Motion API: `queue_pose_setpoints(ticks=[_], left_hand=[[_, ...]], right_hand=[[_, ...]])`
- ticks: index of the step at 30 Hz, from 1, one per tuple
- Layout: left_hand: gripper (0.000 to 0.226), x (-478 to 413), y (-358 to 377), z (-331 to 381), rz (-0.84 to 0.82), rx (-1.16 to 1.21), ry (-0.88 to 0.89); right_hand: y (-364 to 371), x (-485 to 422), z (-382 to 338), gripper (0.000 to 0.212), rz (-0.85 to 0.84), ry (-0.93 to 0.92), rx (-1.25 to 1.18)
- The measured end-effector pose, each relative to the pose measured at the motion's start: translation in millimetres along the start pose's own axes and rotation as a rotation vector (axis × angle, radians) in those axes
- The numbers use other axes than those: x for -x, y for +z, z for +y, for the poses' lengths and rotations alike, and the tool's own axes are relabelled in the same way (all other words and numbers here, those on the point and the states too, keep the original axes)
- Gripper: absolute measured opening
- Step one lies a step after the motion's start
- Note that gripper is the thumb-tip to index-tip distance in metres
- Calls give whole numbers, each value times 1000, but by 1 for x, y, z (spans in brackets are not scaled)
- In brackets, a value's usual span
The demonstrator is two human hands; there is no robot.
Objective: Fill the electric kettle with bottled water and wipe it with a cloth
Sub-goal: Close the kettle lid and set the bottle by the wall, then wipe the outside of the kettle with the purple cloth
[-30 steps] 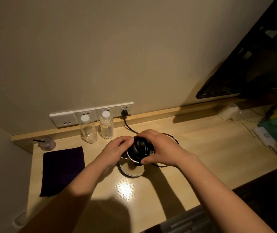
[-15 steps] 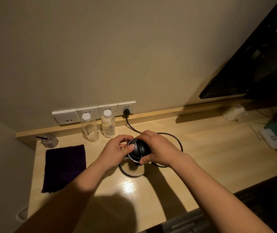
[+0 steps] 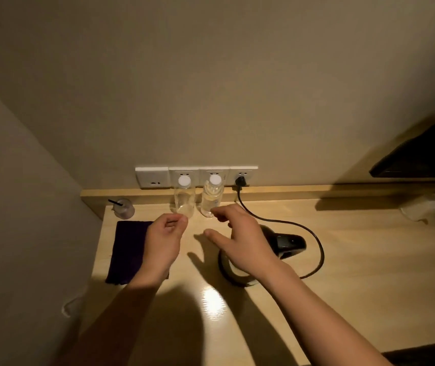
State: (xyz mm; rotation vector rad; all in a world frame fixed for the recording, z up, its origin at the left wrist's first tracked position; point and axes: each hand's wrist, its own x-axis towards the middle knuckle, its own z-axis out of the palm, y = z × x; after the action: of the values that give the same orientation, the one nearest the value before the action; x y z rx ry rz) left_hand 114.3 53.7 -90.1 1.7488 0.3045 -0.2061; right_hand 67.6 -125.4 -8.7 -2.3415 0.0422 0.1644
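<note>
The electric kettle [image 3: 287,244] stands on the wooden desk, mostly hidden under my right hand [image 3: 240,239]; its black handle sticks out to the right. That hand hovers above it with fingers spread, reaching toward the right water bottle [image 3: 211,198], which holds water. To its left stands a second, nearly empty bottle [image 3: 183,198]; both have white caps. My left hand [image 3: 164,240] is loosely curled and holds nothing, just below the left bottle. A dark purple cloth [image 3: 129,249] lies flat at the left, partly under my left wrist.
The kettle's black cord [image 3: 314,241] loops right and plugs into the wall sockets [image 3: 197,177]. A small plastic cup with a straw [image 3: 123,208] sits in the back left corner. A dark screen [image 3: 422,159] hangs at right, with a clear wrapper [image 3: 422,207] below it.
Both hands have let go of the kettle's lid area and lifted toward the bottles. The camera has tilted up, so the desk sits lower in view.
</note>
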Motion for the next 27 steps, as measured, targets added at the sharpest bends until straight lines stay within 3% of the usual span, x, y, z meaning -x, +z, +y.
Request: queue_pose_setpoints(ticks=[6,7,13,15,21,24,27], left_hand=[[13,-31,-79,-39,266,-230,-136],[18,-37,-87,-47,272,-286,-147],[48,-67,-108,-85,161,-680,-230],[59,-70,-109,-93,109,-815,-294],[50,-77,-104,-116,56,-872,-339],[46,-79,-103,-118,24,-934,-339],[42,-80,-106,-120,3,-917,-303]], right_hand=[[98,-54,-18,20,-79,413,-450],[112,-62,-15,11,-96,492,-498],[175,-96,1,27,-75,807,-484],[191,-102,6,24,-57,871,-433],[220,-107,12,13,-4,924,-377],[229,-107,14,27,7,859,-331],[233,-103,8,11,49,784,-314]])
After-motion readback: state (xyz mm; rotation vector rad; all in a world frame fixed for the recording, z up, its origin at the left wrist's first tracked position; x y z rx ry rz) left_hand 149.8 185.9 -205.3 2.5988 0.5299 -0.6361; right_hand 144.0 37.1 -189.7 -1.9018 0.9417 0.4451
